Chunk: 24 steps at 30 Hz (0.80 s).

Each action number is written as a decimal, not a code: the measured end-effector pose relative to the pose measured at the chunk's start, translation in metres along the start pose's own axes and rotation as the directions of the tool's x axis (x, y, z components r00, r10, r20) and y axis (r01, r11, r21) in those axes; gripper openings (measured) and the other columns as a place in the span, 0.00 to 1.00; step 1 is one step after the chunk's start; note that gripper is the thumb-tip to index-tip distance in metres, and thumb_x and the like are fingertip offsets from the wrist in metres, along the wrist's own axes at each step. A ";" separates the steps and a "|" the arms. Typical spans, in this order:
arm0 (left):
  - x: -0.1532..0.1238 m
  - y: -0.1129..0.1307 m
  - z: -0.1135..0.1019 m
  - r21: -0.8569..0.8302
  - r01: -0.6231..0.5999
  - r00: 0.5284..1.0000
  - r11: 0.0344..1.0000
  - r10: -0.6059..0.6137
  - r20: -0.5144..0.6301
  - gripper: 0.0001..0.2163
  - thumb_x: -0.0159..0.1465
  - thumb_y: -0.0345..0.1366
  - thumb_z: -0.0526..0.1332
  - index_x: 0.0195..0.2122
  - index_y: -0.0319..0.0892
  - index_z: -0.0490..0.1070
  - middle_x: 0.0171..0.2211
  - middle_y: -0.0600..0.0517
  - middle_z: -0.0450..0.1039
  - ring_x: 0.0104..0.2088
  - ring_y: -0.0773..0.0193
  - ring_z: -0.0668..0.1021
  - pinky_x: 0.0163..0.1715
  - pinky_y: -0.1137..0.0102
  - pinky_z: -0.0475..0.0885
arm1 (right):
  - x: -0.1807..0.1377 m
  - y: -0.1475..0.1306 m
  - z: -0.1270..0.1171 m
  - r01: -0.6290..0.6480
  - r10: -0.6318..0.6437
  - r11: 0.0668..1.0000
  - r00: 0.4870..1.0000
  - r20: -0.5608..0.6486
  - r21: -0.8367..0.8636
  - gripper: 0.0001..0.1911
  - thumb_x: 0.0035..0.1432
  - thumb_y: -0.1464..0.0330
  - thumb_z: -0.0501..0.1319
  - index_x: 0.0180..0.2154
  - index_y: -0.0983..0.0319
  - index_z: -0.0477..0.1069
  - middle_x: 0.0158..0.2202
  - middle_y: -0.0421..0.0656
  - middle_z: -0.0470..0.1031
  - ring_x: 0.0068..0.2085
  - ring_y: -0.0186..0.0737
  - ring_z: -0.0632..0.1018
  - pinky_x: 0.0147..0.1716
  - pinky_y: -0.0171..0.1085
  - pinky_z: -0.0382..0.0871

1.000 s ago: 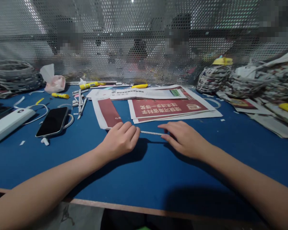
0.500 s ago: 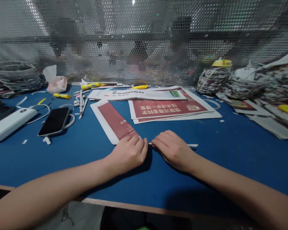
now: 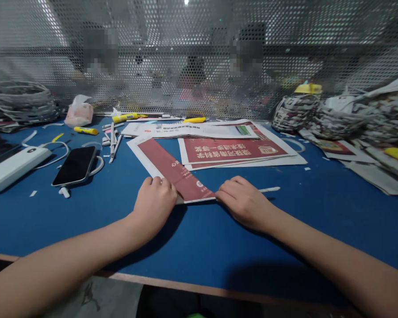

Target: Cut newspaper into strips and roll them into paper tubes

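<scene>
A red and white strip of printed paper (image 3: 166,165) lies slantwise on the blue table, its near edge rolled into a thin tube. My left hand (image 3: 156,201) is closed over the left part of that rolled edge, fingers curled on the paper. At the right end of the roll, my right hand (image 3: 240,201) pinches the tube, and a thin white tip (image 3: 269,189) sticks out beyond it. Between the two hands the rolled edge runs in a straight line. Both palms and most fingertips are hidden.
Behind the strip lie stacked red printed sheets (image 3: 232,150) and a folded newspaper (image 3: 192,130). Left are a phone (image 3: 75,165), a white power bank (image 3: 18,170), rolled paper tubes (image 3: 112,143) and a glue stick (image 3: 85,130). Woven paper baskets (image 3: 295,112) stand near the perforated metal screen (image 3: 192,53).
My left hand has slid left along the rolled edge, away from my right hand, baring more of the red strip between them. The white tip extends slightly farther right.
</scene>
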<state>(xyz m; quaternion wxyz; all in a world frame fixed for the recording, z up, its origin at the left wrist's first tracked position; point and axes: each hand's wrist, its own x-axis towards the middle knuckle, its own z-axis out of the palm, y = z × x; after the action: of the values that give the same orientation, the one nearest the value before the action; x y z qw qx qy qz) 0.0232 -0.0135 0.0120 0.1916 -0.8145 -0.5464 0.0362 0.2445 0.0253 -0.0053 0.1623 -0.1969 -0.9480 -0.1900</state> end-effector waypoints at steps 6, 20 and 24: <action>-0.012 0.018 0.010 -0.117 -0.200 0.970 0.973 0.180 -0.166 0.10 0.57 0.22 0.52 0.33 0.34 0.72 0.32 0.44 0.72 0.33 0.55 0.74 0.27 0.66 0.69 | -0.002 -0.007 0.004 -0.078 0.053 0.985 0.986 0.158 0.153 0.12 0.58 0.76 0.47 0.26 0.65 0.65 0.26 0.43 0.65 0.29 0.35 0.61 0.33 0.37 0.54; -0.030 0.044 0.022 -0.231 -0.308 0.942 0.923 0.261 -0.211 0.10 0.58 0.24 0.52 0.37 0.32 0.71 0.31 0.44 0.67 0.32 0.57 0.69 0.29 0.65 0.70 | -0.001 -0.017 -0.004 -0.357 0.291 0.913 0.908 0.303 0.195 0.09 0.54 0.77 0.54 0.27 0.64 0.71 0.26 0.43 0.67 0.30 0.37 0.65 0.30 0.35 0.56; -0.036 0.049 0.021 -0.185 -0.324 0.927 0.928 0.272 -0.258 0.10 0.58 0.26 0.53 0.38 0.30 0.71 0.34 0.41 0.70 0.34 0.55 0.71 0.31 0.65 0.70 | -0.001 -0.025 -0.007 -0.252 0.236 0.967 0.945 0.226 0.046 0.08 0.52 0.77 0.55 0.24 0.63 0.70 0.23 0.42 0.67 0.27 0.37 0.64 0.29 0.36 0.54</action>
<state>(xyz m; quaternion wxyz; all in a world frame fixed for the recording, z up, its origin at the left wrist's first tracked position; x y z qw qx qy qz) 0.0463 -0.0569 -0.0301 0.1522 -0.9035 -0.3903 -0.0904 0.2364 0.0006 -0.0072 0.0864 -0.3263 -0.9348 -0.1104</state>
